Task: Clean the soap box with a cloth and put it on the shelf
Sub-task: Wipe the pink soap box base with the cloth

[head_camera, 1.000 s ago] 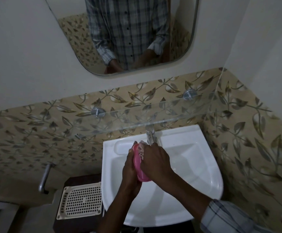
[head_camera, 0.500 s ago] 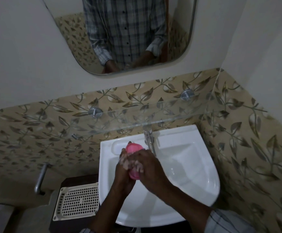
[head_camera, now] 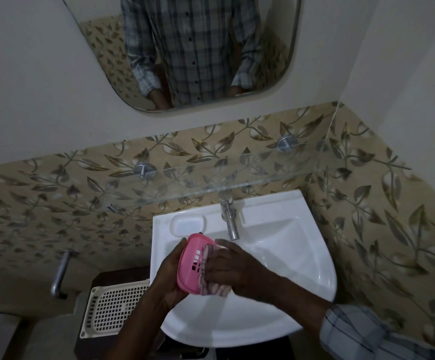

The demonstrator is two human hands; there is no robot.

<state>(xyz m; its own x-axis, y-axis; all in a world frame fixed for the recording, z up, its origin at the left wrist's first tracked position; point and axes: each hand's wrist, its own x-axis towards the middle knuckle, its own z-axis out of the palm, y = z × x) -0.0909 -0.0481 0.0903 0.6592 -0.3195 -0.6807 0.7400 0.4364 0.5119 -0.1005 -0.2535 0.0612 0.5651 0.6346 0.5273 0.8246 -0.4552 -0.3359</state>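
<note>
Soap box (head_camera: 194, 266) over sink (head_camera: 302, 268), shelf (head_camera: 211, 178) behind, tap (head_camera: 228, 216) between

The left hand (head_camera: 168, 278) is gripping the pink soap box (head_camera: 191, 265) over the sink (head_camera: 302, 255); the right hand (head_camera: 233, 268) is pressing a cloth (head_camera: 212, 288) against it.

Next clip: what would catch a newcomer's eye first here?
The bright pink soap box stands out, gripped by the left hand over the white sink while the right hand presses a checked cloth against it. Above are a glass shelf and a mirror showing a plaid shirt.
</note>
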